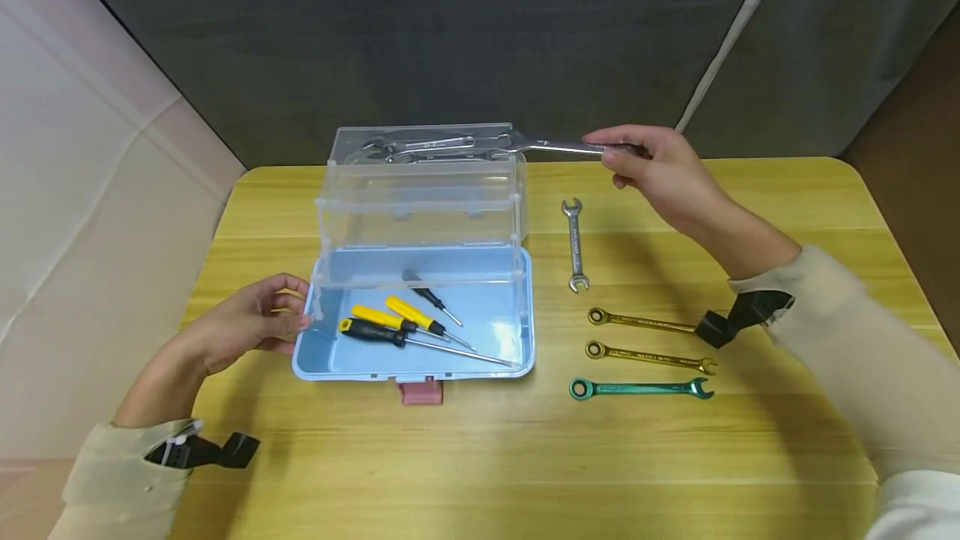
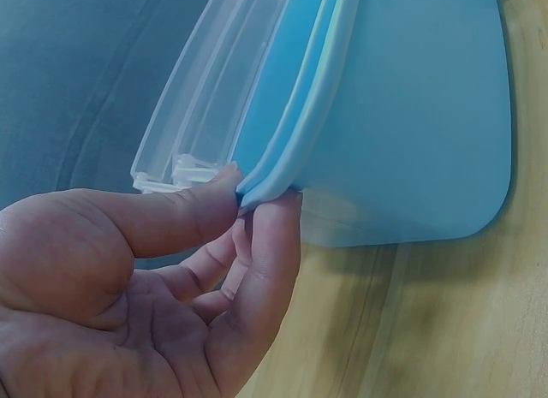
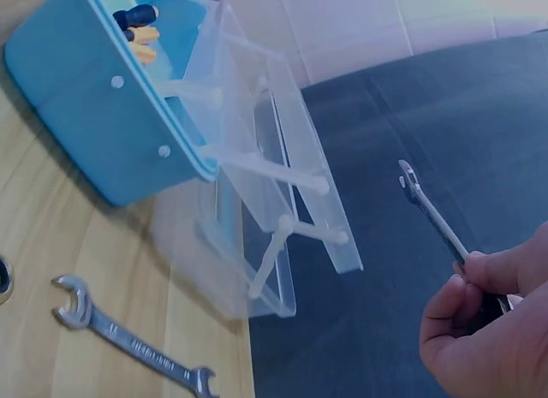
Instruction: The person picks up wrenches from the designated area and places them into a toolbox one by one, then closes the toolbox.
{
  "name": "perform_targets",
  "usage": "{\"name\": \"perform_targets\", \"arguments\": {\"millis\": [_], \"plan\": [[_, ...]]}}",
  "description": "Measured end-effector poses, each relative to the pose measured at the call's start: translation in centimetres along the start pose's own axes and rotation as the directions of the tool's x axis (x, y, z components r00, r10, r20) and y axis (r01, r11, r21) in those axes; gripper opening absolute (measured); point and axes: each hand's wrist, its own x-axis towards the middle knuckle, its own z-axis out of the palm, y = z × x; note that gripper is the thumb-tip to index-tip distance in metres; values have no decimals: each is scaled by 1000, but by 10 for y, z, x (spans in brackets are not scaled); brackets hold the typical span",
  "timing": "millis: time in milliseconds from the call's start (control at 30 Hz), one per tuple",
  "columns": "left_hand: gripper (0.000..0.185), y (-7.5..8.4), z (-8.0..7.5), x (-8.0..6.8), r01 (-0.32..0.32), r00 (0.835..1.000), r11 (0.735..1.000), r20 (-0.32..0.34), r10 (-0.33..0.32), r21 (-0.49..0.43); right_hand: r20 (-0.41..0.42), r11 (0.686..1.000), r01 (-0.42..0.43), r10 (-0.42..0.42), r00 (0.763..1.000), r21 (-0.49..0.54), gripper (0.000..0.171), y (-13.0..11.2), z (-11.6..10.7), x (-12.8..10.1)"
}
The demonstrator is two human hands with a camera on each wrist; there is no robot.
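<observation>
My left hand [image 1: 243,323] pinches the left rim of a light blue toolbox [image 2: 411,124], thumb on top and fingers underneath. The toolbox stands unfolded, its clear trays [image 1: 420,182] raised toward the back. In my right hand [image 1: 667,177] is a silver wrench [image 1: 558,147], gripped near one end between thumb and fingers. The wrench points left, and its far head overlaps the right end of the top tray in the head view. Several silver wrenches [image 1: 435,144] lie in that tray. Screwdrivers [image 1: 375,332] with black and yellow handles rest in the blue bottom.
Right of the toolbox, a silver double open-end wrench [image 1: 575,244] lies lengthwise on the wooden table [image 1: 480,473]. Below it are two gold ratchet wrenches [image 1: 637,354] and a green one [image 1: 637,388]. A pink latch [image 1: 422,392] hangs at the front. Dark cloth [image 1: 450,32] rises behind the table.
</observation>
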Motion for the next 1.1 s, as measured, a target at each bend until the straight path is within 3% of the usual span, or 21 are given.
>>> {"name": "perform_targets", "arguments": {"millis": [233, 700, 1100], "plan": [[30, -1, 0, 0, 9, 1000, 1000, -3, -9, -2, 25, 999, -3, 4, 1000, -45, 31, -7, 21, 14], [31, -1, 0, -1, 10, 1000, 1000, -9, -10, 16, 73, 1000, -22, 23, 997, -13, 32, -20, 56, 40], [29, -3, 0, -2, 4, 1000, 1000, -9, -4, 5, 125, 997, -34, 42, 991, -66, 30, -27, 86, 54]]}}
